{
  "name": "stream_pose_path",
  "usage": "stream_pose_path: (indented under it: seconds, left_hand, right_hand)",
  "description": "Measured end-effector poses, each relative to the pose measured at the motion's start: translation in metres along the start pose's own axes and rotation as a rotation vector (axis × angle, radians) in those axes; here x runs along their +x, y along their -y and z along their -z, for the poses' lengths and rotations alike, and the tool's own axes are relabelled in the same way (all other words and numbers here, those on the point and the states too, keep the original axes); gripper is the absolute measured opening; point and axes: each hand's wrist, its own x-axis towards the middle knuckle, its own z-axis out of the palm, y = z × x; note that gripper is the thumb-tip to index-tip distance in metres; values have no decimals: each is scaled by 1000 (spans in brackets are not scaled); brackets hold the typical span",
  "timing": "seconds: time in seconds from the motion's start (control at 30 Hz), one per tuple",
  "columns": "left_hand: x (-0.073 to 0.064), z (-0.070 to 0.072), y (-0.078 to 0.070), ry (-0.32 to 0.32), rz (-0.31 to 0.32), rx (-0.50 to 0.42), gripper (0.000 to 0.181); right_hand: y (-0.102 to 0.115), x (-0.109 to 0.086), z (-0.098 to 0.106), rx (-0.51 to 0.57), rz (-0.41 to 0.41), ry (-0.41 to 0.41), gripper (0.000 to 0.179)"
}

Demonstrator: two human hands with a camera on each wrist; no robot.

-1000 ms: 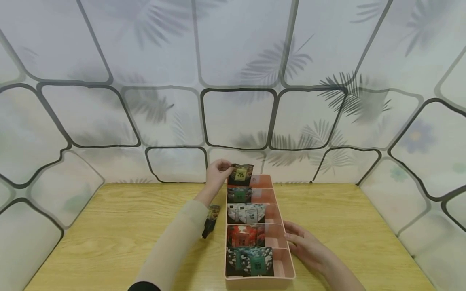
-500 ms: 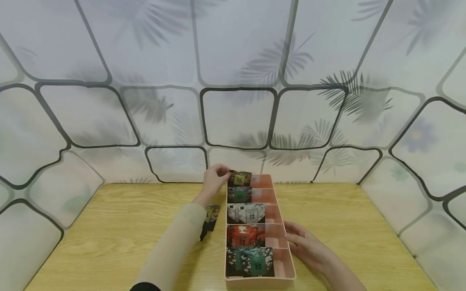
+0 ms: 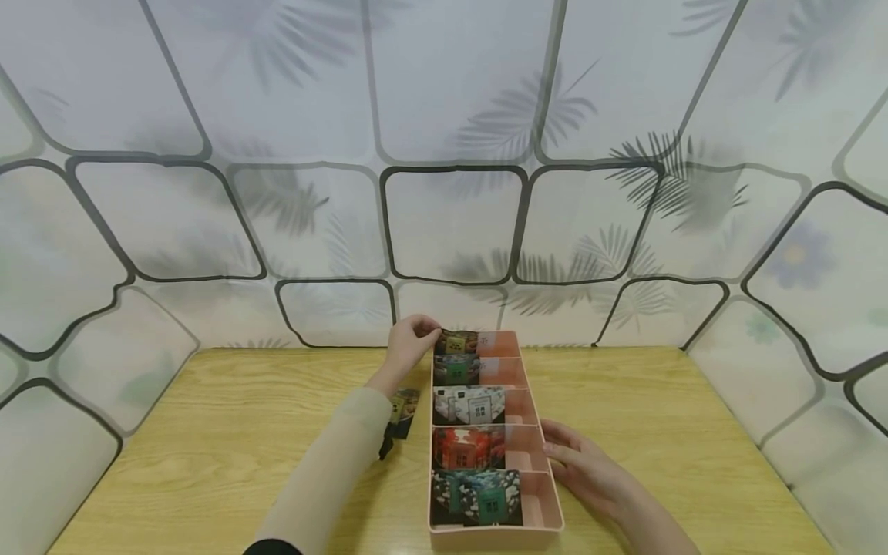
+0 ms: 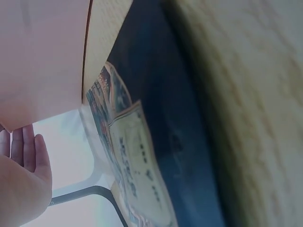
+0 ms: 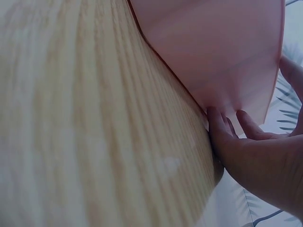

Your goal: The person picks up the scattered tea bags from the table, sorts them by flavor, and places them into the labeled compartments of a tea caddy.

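Observation:
A long pink box [image 3: 530, 501] with several compartments in a row stands on the table, printed tea sachets in each. At its far left corner my left hand [image 3: 409, 339] pinches the corner of a dark tea sachet with a yellow label [image 3: 455, 342], which sits low in the farthest compartment. In the left wrist view the left hand [image 4: 28, 175] shows past the box's end, fingertips partly hidden. My right hand [image 3: 586, 470] rests against the box's right side. The right wrist view shows its fingertips [image 5: 215, 116] touching the pink side wall, the fingers lightly bent.
More yellow-labelled tea sachets [image 3: 404, 412] lie on the wooden table [image 3: 229, 447] left of the box, partly behind the left sleeve [image 3: 333, 462]. Green [image 3: 456, 370], white [image 3: 479, 406] and red sachets [image 3: 461, 449] fill other compartments. A patterned curtain [image 3: 451, 223] hangs behind the table.
My left hand has lowered the yellow-labelled tea sachet from above the rim down into the farthest compartment. The right hand has stayed at the box's side.

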Motion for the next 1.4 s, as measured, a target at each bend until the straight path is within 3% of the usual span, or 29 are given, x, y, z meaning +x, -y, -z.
stream_pose_path:
  seconds: [0.27,0.67,1.03,1.4]
  left_hand:
    - [1,5,-2,15,2,-15,10]
    - [1,19,-8,43,-28,36,12]
    - [-8,42,-14,123,-58,82,12]
    - [-22,66,-4,192,-88,131,14]
  right_hand:
    - [0,0,0,-2,18,0,82]
    - [-1,0,0,-1,22,-5,81]
    - [-5,1,3,9,34,8,82]
    - [-3,1,1,8,26,6,81]
